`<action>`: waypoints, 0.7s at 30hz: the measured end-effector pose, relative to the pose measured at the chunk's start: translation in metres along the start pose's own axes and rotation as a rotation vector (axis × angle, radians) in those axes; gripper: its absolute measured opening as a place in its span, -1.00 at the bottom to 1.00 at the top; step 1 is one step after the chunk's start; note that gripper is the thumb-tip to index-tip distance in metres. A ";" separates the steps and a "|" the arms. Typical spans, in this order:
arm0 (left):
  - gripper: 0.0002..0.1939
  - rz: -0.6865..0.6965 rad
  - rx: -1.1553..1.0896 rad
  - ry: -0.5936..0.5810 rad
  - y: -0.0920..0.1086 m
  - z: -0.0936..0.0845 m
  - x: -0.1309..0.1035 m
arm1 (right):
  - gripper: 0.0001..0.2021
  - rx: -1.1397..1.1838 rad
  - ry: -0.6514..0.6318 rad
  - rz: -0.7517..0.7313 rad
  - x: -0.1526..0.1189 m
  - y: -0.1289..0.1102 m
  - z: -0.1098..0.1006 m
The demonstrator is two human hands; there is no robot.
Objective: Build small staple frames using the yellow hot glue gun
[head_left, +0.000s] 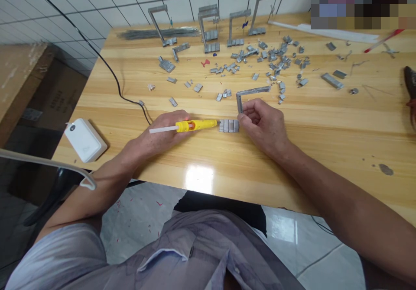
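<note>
My left hand is wrapped round a yellow hot glue gun, with a whitish glue stick poking out of its back end. The gun's nozzle points right, at the left edge of a small ribbed grey base lying on the table. In my right hand, thumb and fingers pinch the lower end of a grey L-shaped bracket, its long arm reaching right. That lower end is close to the base's right side; whether they touch I cannot tell.
Several grey frames on bases stand along the back beside a bundle of thin wires. Grey scraps litter the middle and right. A white box-shaped device sits at the left, near a black cable.
</note>
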State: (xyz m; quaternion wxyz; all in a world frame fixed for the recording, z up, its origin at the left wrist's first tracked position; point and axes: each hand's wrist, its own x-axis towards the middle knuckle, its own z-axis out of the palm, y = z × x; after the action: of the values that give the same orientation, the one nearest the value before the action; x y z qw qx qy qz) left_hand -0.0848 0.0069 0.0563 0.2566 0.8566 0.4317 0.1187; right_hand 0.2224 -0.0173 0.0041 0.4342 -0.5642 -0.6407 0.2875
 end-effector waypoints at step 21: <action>-0.73 0.035 0.071 0.029 -0.005 0.003 -0.003 | -0.94 -0.017 0.000 -0.002 0.000 -0.001 0.000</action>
State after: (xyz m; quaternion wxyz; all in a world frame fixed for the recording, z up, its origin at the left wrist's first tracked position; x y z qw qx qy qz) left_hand -0.0888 0.0066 0.0510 0.2176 0.8707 0.4243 0.1200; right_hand 0.2224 -0.0174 0.0047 0.4296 -0.5672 -0.6438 0.2814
